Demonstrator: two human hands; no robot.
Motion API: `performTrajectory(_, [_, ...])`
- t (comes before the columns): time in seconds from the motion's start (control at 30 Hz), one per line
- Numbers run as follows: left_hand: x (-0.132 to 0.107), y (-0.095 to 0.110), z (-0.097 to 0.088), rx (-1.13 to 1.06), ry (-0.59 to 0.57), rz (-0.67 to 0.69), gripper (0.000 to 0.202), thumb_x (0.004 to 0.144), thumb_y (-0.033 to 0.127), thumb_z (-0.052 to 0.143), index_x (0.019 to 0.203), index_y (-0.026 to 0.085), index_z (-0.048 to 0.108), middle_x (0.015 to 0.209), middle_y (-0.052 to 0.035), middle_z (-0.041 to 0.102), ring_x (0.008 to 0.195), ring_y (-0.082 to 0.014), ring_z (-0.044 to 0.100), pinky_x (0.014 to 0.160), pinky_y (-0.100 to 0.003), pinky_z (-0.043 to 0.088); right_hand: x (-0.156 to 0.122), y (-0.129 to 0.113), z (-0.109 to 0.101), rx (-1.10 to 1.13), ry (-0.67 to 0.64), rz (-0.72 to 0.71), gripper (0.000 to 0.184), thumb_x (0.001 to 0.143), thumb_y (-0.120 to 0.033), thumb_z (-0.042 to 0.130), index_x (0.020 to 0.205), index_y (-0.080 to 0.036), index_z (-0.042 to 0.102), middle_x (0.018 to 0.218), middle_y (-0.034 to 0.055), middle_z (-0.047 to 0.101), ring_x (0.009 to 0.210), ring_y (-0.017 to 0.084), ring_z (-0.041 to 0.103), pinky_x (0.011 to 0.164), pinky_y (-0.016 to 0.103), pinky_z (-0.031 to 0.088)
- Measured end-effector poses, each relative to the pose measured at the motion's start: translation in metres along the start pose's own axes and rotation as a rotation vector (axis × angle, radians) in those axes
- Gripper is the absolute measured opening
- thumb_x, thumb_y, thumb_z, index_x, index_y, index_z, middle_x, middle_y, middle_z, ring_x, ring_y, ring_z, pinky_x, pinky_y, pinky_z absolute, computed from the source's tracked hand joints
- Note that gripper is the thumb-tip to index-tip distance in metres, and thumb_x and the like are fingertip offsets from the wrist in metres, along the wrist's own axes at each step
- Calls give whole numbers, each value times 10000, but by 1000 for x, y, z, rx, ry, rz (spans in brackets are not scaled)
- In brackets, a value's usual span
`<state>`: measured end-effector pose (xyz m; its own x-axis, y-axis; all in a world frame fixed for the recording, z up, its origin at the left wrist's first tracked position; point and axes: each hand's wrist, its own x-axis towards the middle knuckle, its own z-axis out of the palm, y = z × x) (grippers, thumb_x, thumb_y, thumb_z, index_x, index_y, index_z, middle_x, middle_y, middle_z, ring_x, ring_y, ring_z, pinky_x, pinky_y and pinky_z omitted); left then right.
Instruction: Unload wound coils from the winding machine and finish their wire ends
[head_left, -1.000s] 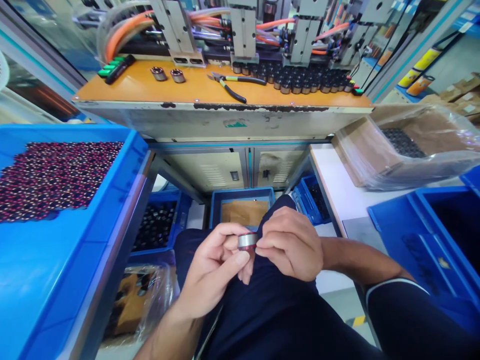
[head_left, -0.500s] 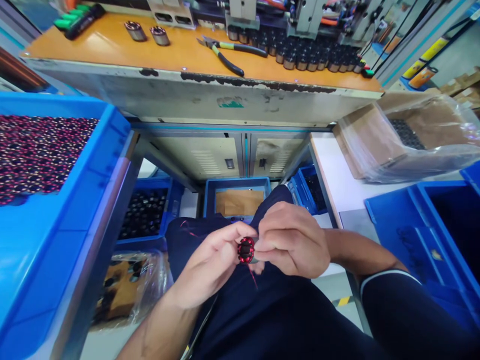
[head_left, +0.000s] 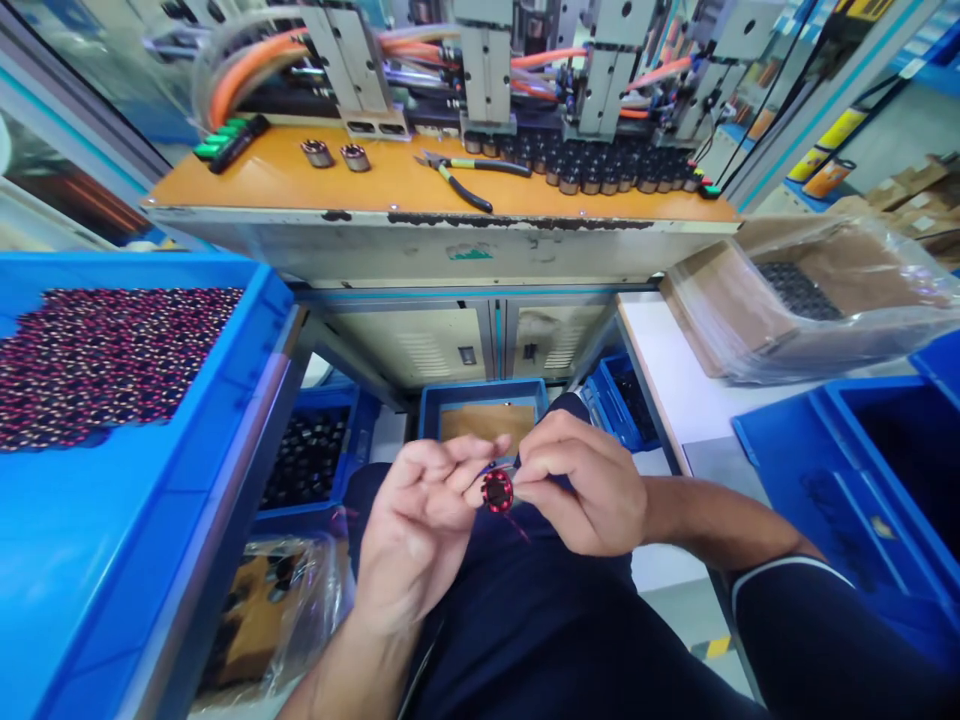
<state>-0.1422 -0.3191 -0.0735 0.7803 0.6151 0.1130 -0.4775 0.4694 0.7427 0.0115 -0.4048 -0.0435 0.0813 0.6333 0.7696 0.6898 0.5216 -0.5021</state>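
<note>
A small ring-shaped motor stator [head_left: 497, 491], wound with red wire on a dark core, is between my hands above my lap. My right hand [head_left: 581, 485] pinches it at its right side with thumb and fingertips. On the other side my left hand [head_left: 427, 510] lies palm up, its fingers loosely stretched out and touching the stator's left edge. Thin red wire ends hang below the stator. Exactly what the right fingertips press on is partly hidden.
A blue bin [head_left: 262, 310] full of red-wound stators stands left. Pliers [head_left: 472, 180], two stators [head_left: 336, 155] and rows of dark cylinders [head_left: 600, 165] sit on the orange bench [head_left: 247, 190]. At right are a plastic-lined carton [head_left: 712, 310] and a blue crate [head_left: 795, 430].
My left hand has loosened from around the stator and turned palm up. My right hand keeps its pinch beside it. The view has tilted up, showing more of the machine.
</note>
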Motion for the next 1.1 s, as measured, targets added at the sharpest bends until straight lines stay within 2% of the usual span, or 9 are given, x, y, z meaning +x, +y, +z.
performTrajectory(0.07, [2,-1,-1,14,-104,-161,474,818,608,680,1038,188,674,928,-70,694,836,-180,679,800,-320,568,1,1,-1,44,-14,-30,78,960,-154,564,892,-140,599,803,66,637,741,130,613,668,252,560])
performTrajectory(0.17, [2,-3,-1,-22,-241,-318,420,885,560,623,936,144,652,695,-27,628,573,-100,575,555,-211,475,2,1,-3,41,-24,-67,86,971,-164,554,905,-141,604,798,60,636,743,129,619,672,255,561])
performTrajectory(0.3, [2,-7,2,-5,-177,-171,171,926,321,650,1062,230,601,698,20,682,522,-79,606,512,-163,460,1,0,-6,-74,-10,-61,79,964,-151,567,901,-136,612,796,66,649,746,138,619,665,261,546])
performTrajectory(0.47, [1,-7,7,52,-32,55,213,815,122,753,943,247,638,1009,12,751,717,-103,718,675,-224,589,0,-3,-5,-108,25,53,61,947,-114,570,906,-151,597,804,55,650,754,140,617,668,262,533])
performTrajectory(0.67, [-1,-5,3,-28,15,62,300,750,341,840,964,267,643,1139,-7,741,1044,-179,705,932,-307,566,2,-5,-3,33,32,84,64,958,-123,556,913,-156,589,801,48,635,761,136,612,682,267,534])
performTrajectory(0.77, [4,-7,3,22,-48,-84,440,830,585,685,1046,202,675,1094,-97,737,1024,-230,696,855,-331,569,4,-5,-5,94,-8,25,57,962,-119,556,924,-149,587,810,54,638,764,131,614,679,253,536])
performTrajectory(0.87, [7,-8,5,92,-182,-232,467,913,585,565,903,135,686,826,-109,732,791,-197,693,693,-298,549,4,-4,-8,79,-32,-1,66,971,-140,555,914,-149,587,802,53,630,743,127,604,656,246,531])
performTrajectory(0.97, [6,-8,6,102,-176,-151,233,931,402,632,986,177,662,714,-29,701,651,-130,651,622,-243,526,4,-4,-10,27,-9,-7,60,966,-140,565,912,-153,588,799,47,631,740,127,600,659,247,529])
performTrajectory(1.1, [4,-10,4,167,-88,69,195,893,163,681,1053,263,631,905,15,718,713,-115,708,649,-228,570,3,-4,-9,-45,32,47,76,945,-95,560,912,-158,588,800,41,636,752,126,601,684,254,533])
